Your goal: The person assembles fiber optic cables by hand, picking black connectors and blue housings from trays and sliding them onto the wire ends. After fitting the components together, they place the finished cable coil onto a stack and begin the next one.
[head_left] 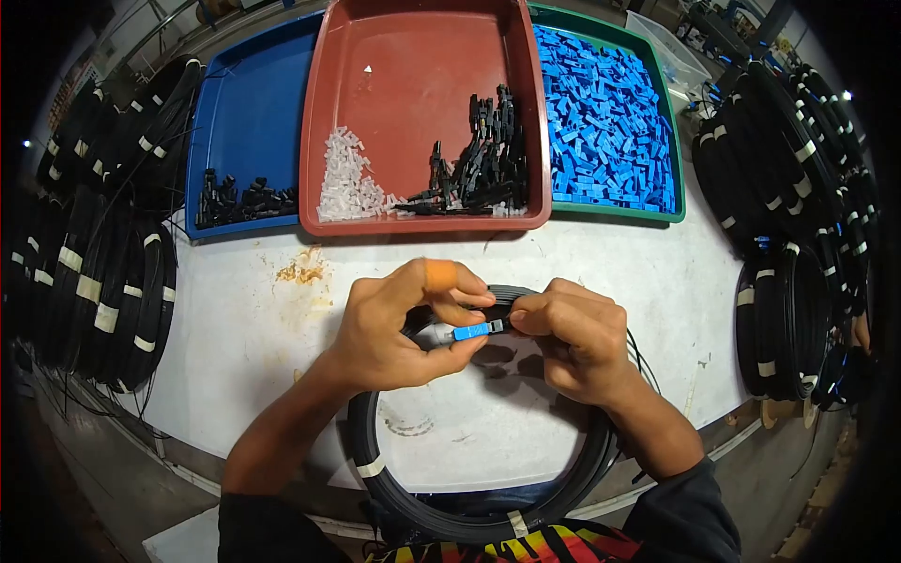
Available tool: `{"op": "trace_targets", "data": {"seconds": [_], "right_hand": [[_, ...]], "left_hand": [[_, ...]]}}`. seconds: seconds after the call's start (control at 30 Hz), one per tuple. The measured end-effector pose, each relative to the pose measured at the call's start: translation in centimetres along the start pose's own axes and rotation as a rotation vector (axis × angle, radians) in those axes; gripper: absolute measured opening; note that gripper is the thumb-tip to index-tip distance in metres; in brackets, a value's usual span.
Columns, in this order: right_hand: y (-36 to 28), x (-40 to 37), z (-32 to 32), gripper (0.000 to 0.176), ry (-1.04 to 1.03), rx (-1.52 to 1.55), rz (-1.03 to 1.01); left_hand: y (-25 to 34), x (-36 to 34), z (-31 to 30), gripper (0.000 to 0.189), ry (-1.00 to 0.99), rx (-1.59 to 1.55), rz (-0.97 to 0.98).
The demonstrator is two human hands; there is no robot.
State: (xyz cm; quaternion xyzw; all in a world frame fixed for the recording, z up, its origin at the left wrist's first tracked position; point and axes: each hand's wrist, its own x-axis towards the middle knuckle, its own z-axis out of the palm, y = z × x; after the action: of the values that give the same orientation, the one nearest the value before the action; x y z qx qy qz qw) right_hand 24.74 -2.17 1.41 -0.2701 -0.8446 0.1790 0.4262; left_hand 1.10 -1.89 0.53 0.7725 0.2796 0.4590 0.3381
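A small blue fibre connector lies between the thumb and fingers of my left hand, which wears an orange band on one finger. A dark grey end piece sticks out of the connector toward my right hand. The fingertips of that right hand are pinched together right beside this end piece; what is between them is hidden. Under both hands, a large coil of black cable rests on the table and against my body, bound with pale tape.
Across the white table stand a blue tray with black parts, a red tray with clear and black parts, and a green tray full of blue housings. Taped black cable coils stack at left, more coils at right.
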Motion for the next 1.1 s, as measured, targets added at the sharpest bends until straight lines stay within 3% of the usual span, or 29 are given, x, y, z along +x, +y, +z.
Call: {"op": "trace_targets", "data": {"seconds": [0.67,0.73,0.8,0.93,1.1], "right_hand": [[0.26,-0.37,-0.06,0.031,0.041,0.091,0.084],[0.09,-0.13,-0.17,0.033,0.015,0.052,0.065],[-0.43,0.41,-0.28,0.030,-0.004,-0.067,-0.095],[-0.15,0.08,-0.30,0.032,0.023,-0.091,-0.058],[-0.42,0.06,-0.04,0.031,0.045,-0.089,-0.057]], "left_hand": [[-0.58,-0.41,0.05,0.042,0.100,-0.214,0.011],[-0.63,-0.42,0.15,0.032,0.089,-0.107,-0.023],[-0.19,-0.01,-0.18,0.027,0.064,-0.011,0.030],[0.08,0.52,-0.12,0.019,0.045,0.202,0.191],[0.04,0.43,0.38,0.019,0.048,0.233,0.267]]}}
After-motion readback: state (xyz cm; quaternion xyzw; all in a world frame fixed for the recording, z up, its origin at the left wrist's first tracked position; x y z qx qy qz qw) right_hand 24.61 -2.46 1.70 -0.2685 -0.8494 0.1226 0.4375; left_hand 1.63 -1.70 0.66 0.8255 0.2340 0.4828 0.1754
